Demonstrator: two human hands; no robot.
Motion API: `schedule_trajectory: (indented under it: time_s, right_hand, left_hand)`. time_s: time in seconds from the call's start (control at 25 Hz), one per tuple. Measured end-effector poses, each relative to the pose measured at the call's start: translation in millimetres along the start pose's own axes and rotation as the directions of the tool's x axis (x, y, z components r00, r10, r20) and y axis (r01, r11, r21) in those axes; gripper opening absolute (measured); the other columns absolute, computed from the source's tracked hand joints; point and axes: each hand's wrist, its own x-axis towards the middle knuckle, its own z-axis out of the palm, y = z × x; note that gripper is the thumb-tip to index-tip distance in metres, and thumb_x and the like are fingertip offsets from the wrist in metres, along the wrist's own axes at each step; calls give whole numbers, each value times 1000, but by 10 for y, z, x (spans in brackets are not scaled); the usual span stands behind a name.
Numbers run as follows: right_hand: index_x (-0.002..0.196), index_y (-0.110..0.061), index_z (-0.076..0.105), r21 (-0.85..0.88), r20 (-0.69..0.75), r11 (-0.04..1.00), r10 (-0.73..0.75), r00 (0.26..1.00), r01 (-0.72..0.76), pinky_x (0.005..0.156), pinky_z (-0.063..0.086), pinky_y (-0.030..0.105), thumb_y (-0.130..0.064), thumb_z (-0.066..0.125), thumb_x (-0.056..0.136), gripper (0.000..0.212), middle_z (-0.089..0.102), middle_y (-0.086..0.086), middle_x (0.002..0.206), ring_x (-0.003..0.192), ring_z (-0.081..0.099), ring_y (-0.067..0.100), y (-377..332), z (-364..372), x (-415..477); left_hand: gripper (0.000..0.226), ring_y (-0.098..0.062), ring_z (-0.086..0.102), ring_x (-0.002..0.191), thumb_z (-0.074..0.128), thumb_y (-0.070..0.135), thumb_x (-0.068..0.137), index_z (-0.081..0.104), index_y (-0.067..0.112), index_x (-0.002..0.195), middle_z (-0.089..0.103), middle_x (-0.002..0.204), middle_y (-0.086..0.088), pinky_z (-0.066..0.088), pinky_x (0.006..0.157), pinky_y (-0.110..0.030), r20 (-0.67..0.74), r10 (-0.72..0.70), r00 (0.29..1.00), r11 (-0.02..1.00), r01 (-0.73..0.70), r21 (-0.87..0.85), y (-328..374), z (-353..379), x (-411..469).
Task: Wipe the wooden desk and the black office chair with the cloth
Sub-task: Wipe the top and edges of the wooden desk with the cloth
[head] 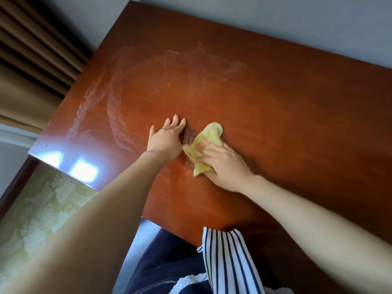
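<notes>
The right hand (222,164) pressed the cloth (211,133) onto the bench (275,102), grip spread flat; the left hand (166,142) lay flat just beside the cloth, holding nothing.

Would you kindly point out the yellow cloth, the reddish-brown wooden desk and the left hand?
yellow cloth (212,132): head view, upper lobe.
reddish-brown wooden desk (286,115): head view, bare top.
left hand (166,141): head view, its back.

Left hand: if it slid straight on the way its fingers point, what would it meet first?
The way looks free: the left hand lies flat on the wooden desk, and ahead is only streaked desk top, then probably the grey wall behind the far edge.
</notes>
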Motion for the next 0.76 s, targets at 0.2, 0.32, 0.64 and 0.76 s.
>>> schedule_trajectory:
  time_s: [0.2,0.32,0.64,0.76]
  right_hand:
    - [117,-24,68,6,10,984,-177,984,177,108,35,44,-35,51,86,37,60,-3,129,126,51,17,27,22,-587]
    - [111,-26,71,-99,-8,962,-257,966,255,101,43,46,-29,65,83,28,64,-5,124,121,56,15,291,-119,-694]
    - [138,-38,42,-229,-24,962,145,989,-147,114,23,40,-34,54,89,51,37,-12,148,139,23,5,1040,-617,-166]
    - [142,-41,33,-243,-51,933,260,964,-264,115,15,37,-41,40,93,50,28,-13,153,143,13,4,1267,-763,188]
  left_hand:
    - [54,-22,21,144,30,15,97,22,24,150,18,158,-1,7,116,-47,-57,28,998,995,-23,97,6,-70,-5]
    - [47,-26,42,131,34,21,97,35,21,144,41,147,-4,11,115,-45,-188,84,979,990,-61,124,9,-90,-9]
    - [61,-29,5,146,24,44,98,16,15,151,14,158,-9,-3,115,-50,-396,159,904,971,-70,229,-111,26,292]
    - [68,-28,-12,146,4,52,96,-5,14,151,-8,159,-9,-14,113,-50,-405,82,910,976,9,217,-150,102,451]
